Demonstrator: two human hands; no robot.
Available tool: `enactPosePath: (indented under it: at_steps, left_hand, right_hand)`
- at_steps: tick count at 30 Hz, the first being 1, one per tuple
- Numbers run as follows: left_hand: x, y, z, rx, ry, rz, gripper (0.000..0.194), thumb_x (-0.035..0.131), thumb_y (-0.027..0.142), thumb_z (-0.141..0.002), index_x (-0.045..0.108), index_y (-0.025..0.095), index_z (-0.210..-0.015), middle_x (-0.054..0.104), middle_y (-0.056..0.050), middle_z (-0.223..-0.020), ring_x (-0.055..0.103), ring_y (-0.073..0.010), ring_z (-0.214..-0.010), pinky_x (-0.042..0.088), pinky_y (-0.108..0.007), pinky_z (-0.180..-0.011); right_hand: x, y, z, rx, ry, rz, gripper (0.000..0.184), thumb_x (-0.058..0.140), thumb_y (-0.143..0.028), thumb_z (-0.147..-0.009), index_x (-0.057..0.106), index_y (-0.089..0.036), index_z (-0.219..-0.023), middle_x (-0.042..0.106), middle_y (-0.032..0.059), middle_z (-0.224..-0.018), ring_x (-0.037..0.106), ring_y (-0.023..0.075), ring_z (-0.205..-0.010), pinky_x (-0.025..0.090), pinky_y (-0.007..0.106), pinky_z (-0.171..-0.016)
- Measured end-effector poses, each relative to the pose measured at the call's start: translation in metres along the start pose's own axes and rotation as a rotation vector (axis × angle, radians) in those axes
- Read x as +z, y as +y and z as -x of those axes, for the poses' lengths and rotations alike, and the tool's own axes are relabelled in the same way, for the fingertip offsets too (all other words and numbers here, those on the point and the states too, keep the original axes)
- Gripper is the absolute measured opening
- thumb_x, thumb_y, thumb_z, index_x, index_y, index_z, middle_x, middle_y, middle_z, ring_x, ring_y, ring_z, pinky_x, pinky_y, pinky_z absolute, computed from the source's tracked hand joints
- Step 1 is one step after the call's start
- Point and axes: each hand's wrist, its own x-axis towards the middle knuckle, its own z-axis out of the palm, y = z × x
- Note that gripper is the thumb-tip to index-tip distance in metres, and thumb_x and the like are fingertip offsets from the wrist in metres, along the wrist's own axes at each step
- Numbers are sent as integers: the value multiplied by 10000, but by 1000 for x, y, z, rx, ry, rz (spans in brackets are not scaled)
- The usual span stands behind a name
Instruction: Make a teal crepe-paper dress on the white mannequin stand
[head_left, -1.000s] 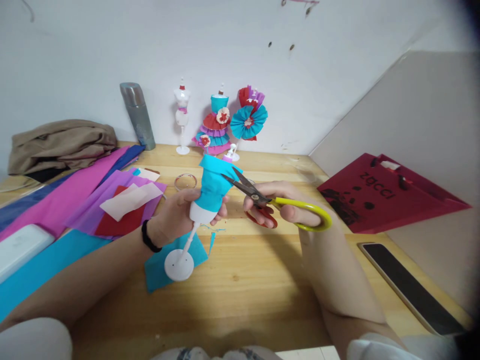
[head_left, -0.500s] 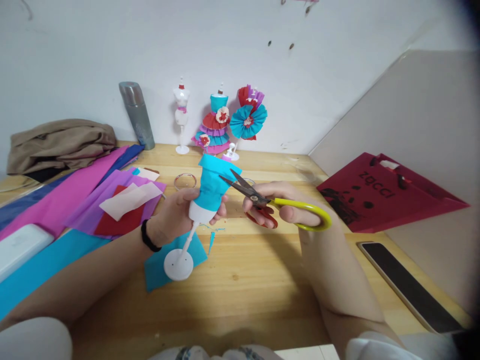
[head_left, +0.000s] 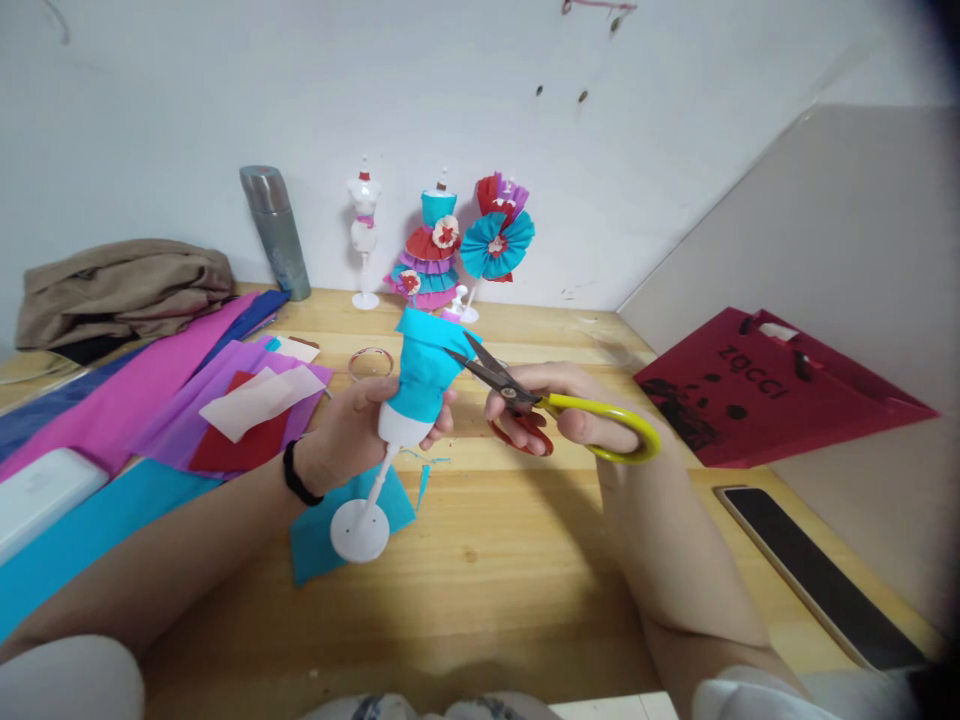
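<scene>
My left hand (head_left: 352, 425) is wrapped round a small white mannequin (head_left: 405, 428) on a stand, held tilted over the table. Blue crepe paper (head_left: 424, 370) covers the mannequin's torso, its upper edge sticking out to the sides. My right hand (head_left: 577, 405) grips scissors (head_left: 600, 415) with one yellow and one red handle. Their blades are parted, the tips at the right edge of the blue paper; whether the paper lies between them I cannot tell. Below the mannequin's base, a blue paper sheet (head_left: 311, 545) lies on the table, with a thin blue scrap (head_left: 424, 487) beside it.
Two dressed mannequins (head_left: 431, 245) and a bare white one (head_left: 364, 235) stand by the wall, near a grey flask (head_left: 277, 235). Coloured paper sheets (head_left: 172, 400) and brown cloth (head_left: 124, 290) lie left. On the right are a red bag (head_left: 780, 390) and a phone (head_left: 817, 575).
The scissors have shifted very slightly, their tips a little to the right and their blades still parted. The mannequin's base has moved a touch to the right. Both hands keep their grip.
</scene>
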Motion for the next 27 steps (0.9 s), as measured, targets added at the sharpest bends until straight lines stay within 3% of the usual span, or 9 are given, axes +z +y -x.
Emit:
enactPosePath:
  at_steps: [21,27]
  left_hand:
    - [-1,-2,1,-68,5,8,485,722,518,-784,776,78,-979,753,-120,-787,632,-179,-631,481,-286,-604]
    - [-1,-3,1,-45,-20,12,459,686,500,-815,769,72,-961,738,-128,-768,636,-189,-652,473,-290,-602]
  right_hand:
    - [-2,-5,0,99,-4,-5,609,674,-712,-827,663,-157,-1077,572,-19,-698,491,91,-537,401,228,-465]
    - [-4,-6,-1,108,-26,18,543,659,-650,-865,644,-147,-1069,564,-30,-675,469,80,-508,390,219,-449]
